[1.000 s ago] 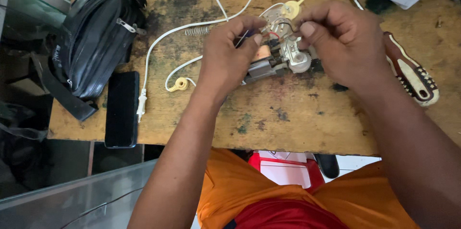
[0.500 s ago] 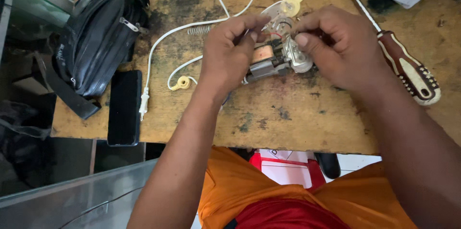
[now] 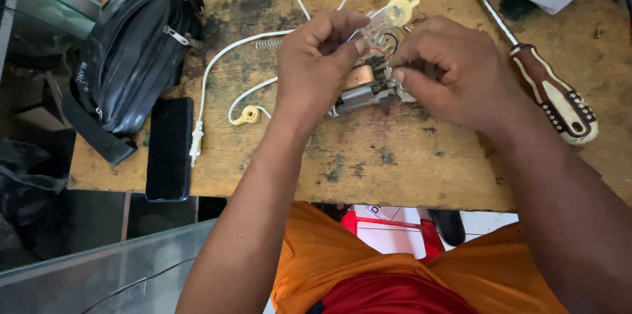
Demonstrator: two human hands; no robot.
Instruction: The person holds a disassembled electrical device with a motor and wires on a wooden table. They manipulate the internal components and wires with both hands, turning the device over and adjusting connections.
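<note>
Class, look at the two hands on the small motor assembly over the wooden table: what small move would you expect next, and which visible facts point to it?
Probably a small pinch-and-turn by the right hand on the motor assembly. The left hand grips it from above with the copper coil showing, and the right fingertips already press its end. The screwdriver lies apart, so finger work seems likelier.

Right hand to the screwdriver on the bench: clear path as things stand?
Probably yes. The screwdriver lies bare on the wooden bench, just beside the right hand, with nothing on or across its handle. But that hand, like the left hand, is pinching the small motor assembly, so it must let go first.
</note>
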